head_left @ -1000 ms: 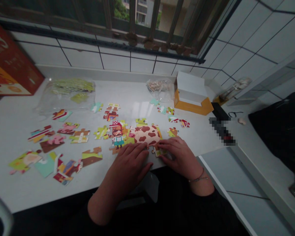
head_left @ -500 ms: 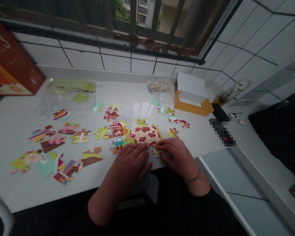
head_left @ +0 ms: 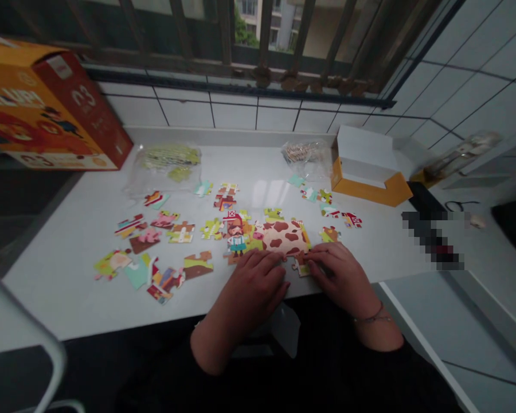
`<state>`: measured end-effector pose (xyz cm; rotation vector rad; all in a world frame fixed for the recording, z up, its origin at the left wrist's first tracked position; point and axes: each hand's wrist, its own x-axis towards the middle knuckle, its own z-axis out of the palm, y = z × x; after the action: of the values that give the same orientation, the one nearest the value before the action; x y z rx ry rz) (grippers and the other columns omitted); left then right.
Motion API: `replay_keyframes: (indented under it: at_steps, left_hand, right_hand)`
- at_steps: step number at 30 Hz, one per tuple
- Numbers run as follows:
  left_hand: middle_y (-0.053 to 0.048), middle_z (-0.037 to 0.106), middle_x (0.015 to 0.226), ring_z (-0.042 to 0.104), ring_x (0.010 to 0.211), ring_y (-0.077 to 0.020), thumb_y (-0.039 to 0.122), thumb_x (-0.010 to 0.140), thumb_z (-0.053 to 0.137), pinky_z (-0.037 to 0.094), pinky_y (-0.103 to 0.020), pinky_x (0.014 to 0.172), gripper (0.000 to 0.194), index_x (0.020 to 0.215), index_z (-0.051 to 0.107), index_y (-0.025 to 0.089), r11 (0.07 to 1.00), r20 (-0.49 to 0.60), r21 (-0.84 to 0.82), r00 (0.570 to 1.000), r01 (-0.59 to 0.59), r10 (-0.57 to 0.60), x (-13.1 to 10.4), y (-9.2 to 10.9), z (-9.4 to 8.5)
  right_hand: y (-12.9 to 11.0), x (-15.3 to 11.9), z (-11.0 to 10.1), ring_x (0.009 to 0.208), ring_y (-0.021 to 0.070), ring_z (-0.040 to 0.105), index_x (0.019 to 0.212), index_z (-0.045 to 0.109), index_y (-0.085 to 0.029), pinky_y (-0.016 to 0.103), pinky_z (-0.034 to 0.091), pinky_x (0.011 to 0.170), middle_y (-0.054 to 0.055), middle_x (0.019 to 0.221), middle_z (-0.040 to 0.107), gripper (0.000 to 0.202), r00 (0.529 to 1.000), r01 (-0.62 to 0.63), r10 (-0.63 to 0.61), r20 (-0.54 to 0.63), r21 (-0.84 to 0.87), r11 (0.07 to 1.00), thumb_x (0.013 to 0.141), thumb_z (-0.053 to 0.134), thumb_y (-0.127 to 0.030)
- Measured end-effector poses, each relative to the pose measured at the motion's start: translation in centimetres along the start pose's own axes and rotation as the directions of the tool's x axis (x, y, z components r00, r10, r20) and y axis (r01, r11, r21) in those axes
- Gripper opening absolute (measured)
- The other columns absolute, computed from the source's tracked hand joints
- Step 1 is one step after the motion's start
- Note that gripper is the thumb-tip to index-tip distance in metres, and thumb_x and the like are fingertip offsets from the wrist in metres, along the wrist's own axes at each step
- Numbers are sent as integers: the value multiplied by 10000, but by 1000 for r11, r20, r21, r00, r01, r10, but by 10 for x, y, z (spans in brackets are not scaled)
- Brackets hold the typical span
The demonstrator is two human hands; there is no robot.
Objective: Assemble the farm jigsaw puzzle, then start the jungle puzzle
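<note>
My right hand (head_left: 336, 269) pinches a small brown and yellow puzzle piece (head_left: 301, 266) just below the cow picture. The cow section (head_left: 284, 236) and the farmer section (head_left: 237, 238) lie side by side, and their lower edge is partly covered by my fingers. My left hand (head_left: 261, 281) rests with bent fingers over the lower edge of these pieces, its fingers lying flat and loosely spread. Whether the small piece is fully seated against the cow cannot be made out.
Several loose puzzle pieces (head_left: 198, 265) lie to the left, with others (head_left: 330, 233) to the right. Along the wall stand a large orange box (head_left: 81, 115), plastic bags of pieces (head_left: 167, 166) and an opened yellow box (head_left: 365, 189). A white metal rail (head_left: 47, 338) rises at front left.
The camera view has turned to the left, so everything appears shifted right and more of the orange box shows. Both hands keep nearly the same place at the puzzle.
</note>
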<state>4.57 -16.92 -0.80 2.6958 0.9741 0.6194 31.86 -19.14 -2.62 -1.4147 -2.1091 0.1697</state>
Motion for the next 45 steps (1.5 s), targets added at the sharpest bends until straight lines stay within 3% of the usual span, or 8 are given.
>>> replay_keyframes:
  at_steps: [8,14,17,20,25,40,43,45]
  left_hand:
    - [-126,764,1281,727,1130,-332,254,994,735,630,-510,962,233,1224,714,221,972,23,119,979,200,-204,-38,-31,-62]
    - [-147,759,1102,703,1015,-347,365,958,755,591,-482,892,202,1062,737,192,848,95,321,877,422,-472,-79,-86,-100]
    - [-162,745,1142,691,1086,-359,357,949,754,570,-484,974,216,1068,759,177,826,176,337,832,451,-527,-81,-98,-106]
    - [-164,743,1194,685,1143,-364,359,940,767,557,-485,1030,261,1130,774,180,842,195,290,833,455,-517,-80,-101,-107]
    - [-145,757,1204,691,1155,-350,336,968,725,552,-492,1053,219,1139,767,206,852,146,238,850,466,-505,-79,-101,-103]
    - [-172,755,1224,702,1165,-380,388,969,724,565,-516,1042,289,1169,743,180,814,104,219,817,538,-567,-77,-98,-102]
    - [-217,740,1369,684,1281,-417,432,976,692,539,-544,1131,448,1321,726,148,754,47,283,776,593,-629,-83,-102,-112]
    - [-220,728,1421,689,1290,-420,434,992,633,535,-547,1146,492,1382,717,146,673,28,343,709,656,-705,-91,-108,-125]
  right_hand:
    - [-1,1,-1,1009,296,720,1145,781,-262,504,588,889,101,1099,783,151,1000,5,-4,-9,7,1000,1076,650,-292]
    - [-1,2,0,997,278,716,1120,759,-254,476,578,886,82,1084,789,113,1000,25,-25,2,-2,1000,1081,655,-272]
    - [0,1,0,1012,278,714,1120,758,-245,465,572,887,84,1100,787,105,999,38,-39,-6,-20,999,1082,665,-276]
    - [-1,0,0,1015,282,712,1128,760,-242,470,571,900,89,1101,780,106,999,35,-36,-18,-22,999,1082,671,-277]
    - [-4,2,-1,997,276,716,1105,757,-248,468,575,900,83,1087,776,88,999,31,-31,-38,-14,999,1079,677,-272]
    - [-3,2,-1,993,276,726,1097,751,-267,469,586,885,79,1078,776,103,999,35,-35,-30,-24,999,1092,652,-293]
    - [-2,2,-1,1011,275,729,1106,746,-267,467,588,892,79,1089,778,99,999,41,-41,-23,-22,999,1095,651,-292]
    - [-2,2,-1,1011,274,731,1102,749,-268,465,589,888,78,1090,781,101,999,40,-40,-17,-23,999,1095,651,-295]
